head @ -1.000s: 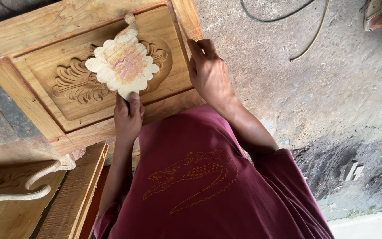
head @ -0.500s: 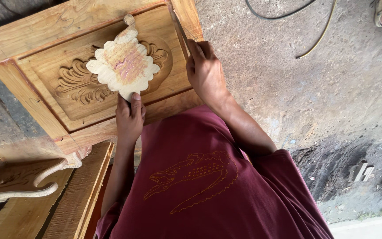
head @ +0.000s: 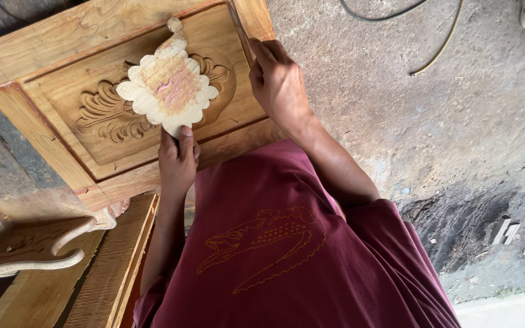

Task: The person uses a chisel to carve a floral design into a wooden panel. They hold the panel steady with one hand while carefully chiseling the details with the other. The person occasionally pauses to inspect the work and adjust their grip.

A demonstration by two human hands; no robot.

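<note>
My left hand [head: 177, 161] pinches the lower tip of a flat, scallop-edged wooden cut-out [head: 168, 91] with pink marks and presses it onto the carved floral centre of a wooden panel [head: 62, 73]. My right hand [head: 281, 82] is closed at the panel's right inner edge, around what looks like a thin dark tool [head: 241, 33] lying along the frame. The carving under the cut-out is mostly hidden. My maroon shirt [head: 287, 261] fills the lower middle of the view.
A pale carved furniture piece [head: 25, 249] and ribbed wooden boards [head: 110, 267] lie at lower left. Rough concrete floor [head: 457, 121] spreads to the right, with cables [head: 432, 42] at the top and a small scrap [head: 505, 229] at right.
Both hands stay where they were on the cut-out and the panel edge. The view has shifted only slightly.
</note>
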